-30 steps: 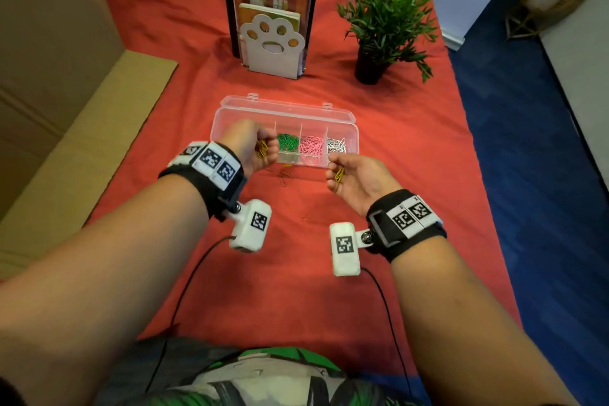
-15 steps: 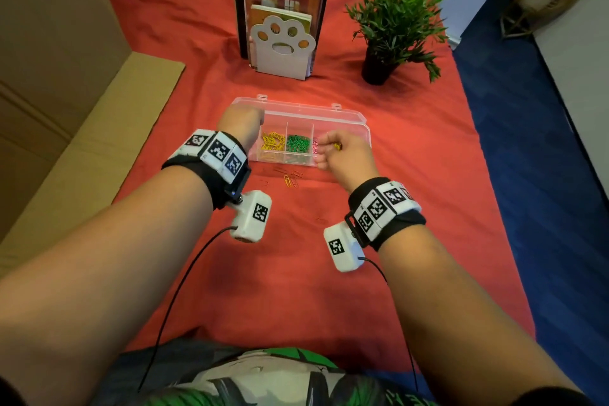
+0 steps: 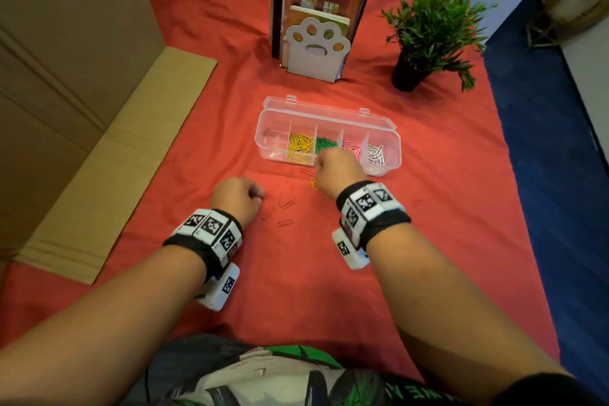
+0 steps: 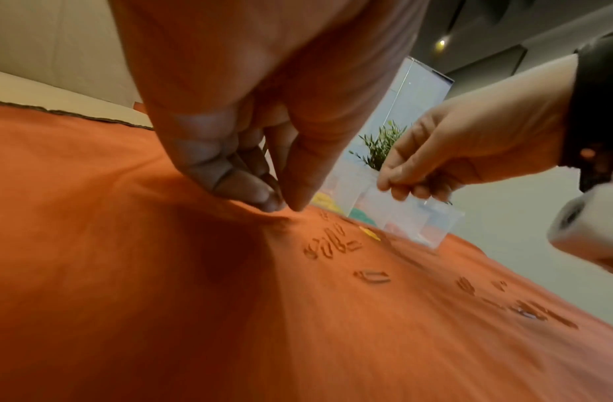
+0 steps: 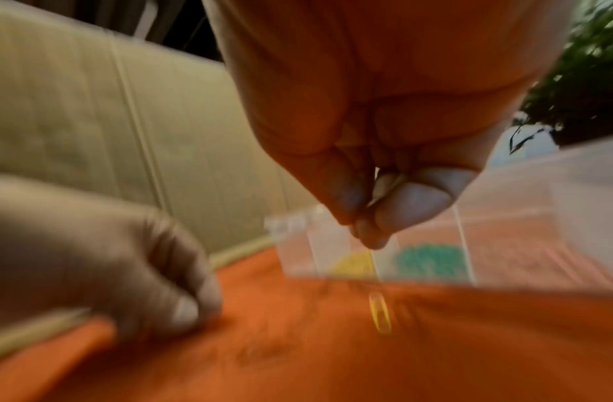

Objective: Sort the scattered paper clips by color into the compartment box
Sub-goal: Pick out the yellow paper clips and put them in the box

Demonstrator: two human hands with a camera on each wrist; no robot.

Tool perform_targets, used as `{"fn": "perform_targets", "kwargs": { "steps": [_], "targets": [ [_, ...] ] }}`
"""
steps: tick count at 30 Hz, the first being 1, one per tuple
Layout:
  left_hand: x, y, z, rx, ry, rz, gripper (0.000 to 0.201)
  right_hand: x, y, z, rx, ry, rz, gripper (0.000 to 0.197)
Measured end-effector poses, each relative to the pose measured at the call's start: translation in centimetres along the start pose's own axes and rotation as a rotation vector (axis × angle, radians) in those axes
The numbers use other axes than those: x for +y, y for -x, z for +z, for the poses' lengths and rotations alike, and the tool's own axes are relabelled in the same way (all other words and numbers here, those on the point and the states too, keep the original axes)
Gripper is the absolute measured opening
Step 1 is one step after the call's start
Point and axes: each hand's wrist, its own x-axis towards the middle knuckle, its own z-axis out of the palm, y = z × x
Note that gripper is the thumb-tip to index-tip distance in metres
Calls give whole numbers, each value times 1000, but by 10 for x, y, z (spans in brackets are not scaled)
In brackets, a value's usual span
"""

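Note:
The clear compartment box [image 3: 390,138] lies open on the red cloth, with yellow clips [image 3: 300,146], green clips [image 3: 324,143], pink clips [image 3: 350,148] and white clips [image 3: 375,153] in separate compartments; the leftmost one looks empty. My right hand [image 3: 333,166] hovers at the box's front edge near the green compartment, its thumb and fingers [image 5: 415,195] pinched on a thin pale sliver, seemingly a clip, though it is blurred. My left hand [image 3: 253,194] [image 4: 284,208] rests pinched fingertips on the cloth beside several red clips [image 3: 286,203]; no clip shows between them. A yellow clip [image 3: 313,183] [image 5: 379,312] lies loose.
A paw-shaped bookend [image 3: 316,43] with books and a potted plant [image 3: 428,33] stand behind the box. Flattened cardboard [image 3: 108,158] borders the cloth on the left. The cloth's right edge drops to blue floor [image 3: 543,175]. More red clips [image 4: 528,310] lie nearer me.
My left hand has left the box and come down to the cloth beside the red clips. The right hand stays at the box's front edge, slightly further left.

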Motion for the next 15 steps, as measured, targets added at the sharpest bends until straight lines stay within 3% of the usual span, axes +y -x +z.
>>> {"fn": "perform_targets", "kwargs": {
  "steps": [6, 15],
  "targets": [
    [-4, 3, 11, -40, -35, 11, 23, 1, 3, 42, -25, 270, -74, 38],
    [-4, 6, 22, -111, -89, 67, 16, 6, -7, 56, -13, 233, 8, 44]
  ]
}}
